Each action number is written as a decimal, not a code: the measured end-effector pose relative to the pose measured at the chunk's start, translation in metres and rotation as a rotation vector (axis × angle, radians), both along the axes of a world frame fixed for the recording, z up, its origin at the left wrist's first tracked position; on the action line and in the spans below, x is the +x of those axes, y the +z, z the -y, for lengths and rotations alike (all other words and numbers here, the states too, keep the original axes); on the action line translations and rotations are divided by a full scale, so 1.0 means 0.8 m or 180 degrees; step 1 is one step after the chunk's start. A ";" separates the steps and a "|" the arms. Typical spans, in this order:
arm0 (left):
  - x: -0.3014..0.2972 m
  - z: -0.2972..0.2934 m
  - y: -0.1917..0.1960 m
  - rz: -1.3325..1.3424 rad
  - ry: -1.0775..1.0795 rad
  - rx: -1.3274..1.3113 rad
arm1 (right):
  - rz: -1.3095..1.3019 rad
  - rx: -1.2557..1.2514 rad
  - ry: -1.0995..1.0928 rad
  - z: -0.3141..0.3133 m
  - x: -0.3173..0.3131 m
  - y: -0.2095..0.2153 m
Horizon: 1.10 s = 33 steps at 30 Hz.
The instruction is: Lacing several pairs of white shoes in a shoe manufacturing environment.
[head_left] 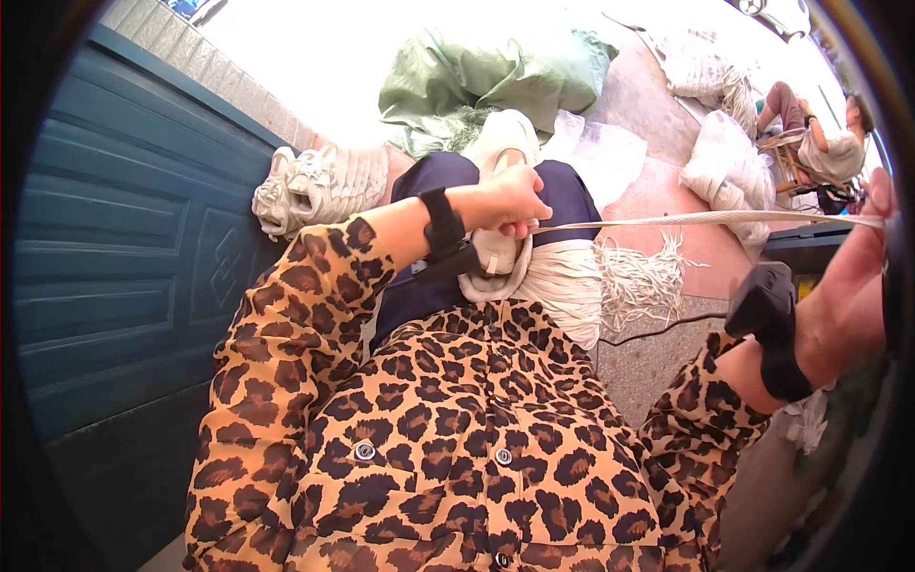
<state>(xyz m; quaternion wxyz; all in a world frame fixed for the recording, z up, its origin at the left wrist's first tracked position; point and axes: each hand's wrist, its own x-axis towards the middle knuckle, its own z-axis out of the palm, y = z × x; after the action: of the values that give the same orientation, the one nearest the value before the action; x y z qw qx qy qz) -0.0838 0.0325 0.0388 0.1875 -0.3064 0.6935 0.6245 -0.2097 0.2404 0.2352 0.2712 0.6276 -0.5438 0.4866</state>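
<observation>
A white shoe [508,136] rests between my knees, partly covered by my left hand [518,198]. My left hand is closed, its fingers pinched at the shoe's opening on the near end of a flat white shoelace [686,220]. The lace runs taut to the right across the view. Out at the right rim, my right hand [865,238] is raised and grips the lace's other part; the rim cuts off some of its fingers. A thick bundle of white laces [564,286] lies over my lap beside the shoe, its loose ends fanning out to the right.
Several white shoes [329,186] stand packed together by the blue panelled door [114,219] at left. Ahead lie a green sack [496,76], a clear plastic bag [596,157] and a white bundle [729,172]. Another person [829,148] sits at far right. A dark cord [667,327] crosses the floor.
</observation>
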 end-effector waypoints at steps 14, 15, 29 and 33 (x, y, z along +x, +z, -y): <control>0.110 0.054 -0.019 -0.1338 -0.0659 -0.2192 | 0.2446 0.3468 -0.0290 0.095 0.077 -0.248; 0.111 0.055 -0.022 -0.1515 -0.0628 -0.2238 | 0.2608 0.4025 -0.0281 0.089 0.082 -0.256; 0.116 0.055 -0.020 -0.1420 -0.0727 -0.2486 | 0.1972 0.3505 -0.1055 0.052 0.105 -0.215; 0.128 0.043 -0.029 -0.1504 -0.0553 -0.2993 | 0.1842 0.3213 -0.0729 0.083 0.123 -0.225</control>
<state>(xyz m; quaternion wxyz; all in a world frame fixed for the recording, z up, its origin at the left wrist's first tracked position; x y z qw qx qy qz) 0.0189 -0.0016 0.0158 -0.0804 -0.1498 0.9447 0.2804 -0.1113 0.1737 0.0549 -0.1694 0.4581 -0.8241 0.2868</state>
